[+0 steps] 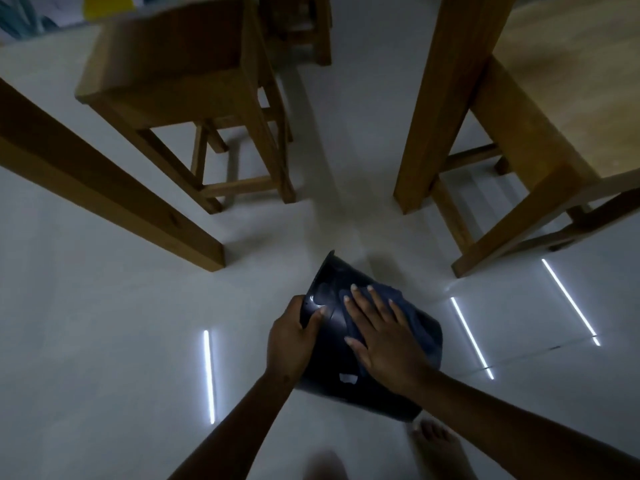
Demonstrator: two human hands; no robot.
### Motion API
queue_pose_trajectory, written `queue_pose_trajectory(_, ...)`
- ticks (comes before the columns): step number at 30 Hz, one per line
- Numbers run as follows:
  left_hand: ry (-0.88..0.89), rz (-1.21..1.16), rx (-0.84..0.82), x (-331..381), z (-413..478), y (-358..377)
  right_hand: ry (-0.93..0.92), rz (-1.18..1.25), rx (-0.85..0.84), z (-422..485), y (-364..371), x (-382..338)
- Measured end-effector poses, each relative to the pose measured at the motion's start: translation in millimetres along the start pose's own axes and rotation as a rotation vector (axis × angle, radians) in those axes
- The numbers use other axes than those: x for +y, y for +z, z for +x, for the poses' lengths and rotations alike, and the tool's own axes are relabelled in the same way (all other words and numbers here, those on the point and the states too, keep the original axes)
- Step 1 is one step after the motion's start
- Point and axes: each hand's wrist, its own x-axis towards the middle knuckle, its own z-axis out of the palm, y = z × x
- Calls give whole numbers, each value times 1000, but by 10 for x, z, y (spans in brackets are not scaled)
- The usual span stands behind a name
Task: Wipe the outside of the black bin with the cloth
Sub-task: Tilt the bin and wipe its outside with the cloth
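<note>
The black bin (332, 372) is tipped over, off the white floor, in the lower middle of the head view, its side facing up. My left hand (294, 336) grips the bin's left edge, thumb on the outer wall. My right hand (379, 337) lies flat with spread fingers on a dark blue cloth (412, 317), pressing it against the bin's outer side. Much of the cloth is hidden under the palm.
Wooden stools (194, 95) and thick table legs (436, 109) stand beyond the bin; a long wooden beam (114, 199) runs at the left. My bare feet (436, 445) are on the glossy floor below the bin. Ceiling-light reflections streak the tiles.
</note>
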Motion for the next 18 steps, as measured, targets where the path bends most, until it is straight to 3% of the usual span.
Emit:
queue_pose_trajectory(5,12,16,6,-32,149,28,269,224,-8,66,-71,413)
queue_pose_trajectory(9,-5,-34,-42,-153,148,18,73,25,-54,-396,57,61)
queue_pose_trajectory(12,-2,-51,-32,-182,137,22,-22,46,-20,37,29,19)
queue_pose_trajectory(15,-14,-68,-63,-230,82,26,204,329,-77,416,-91,329)
queue_pose_trajectory(18,-28,-66,-85,-272,4,-1,349,312,-65,5,-81,371)
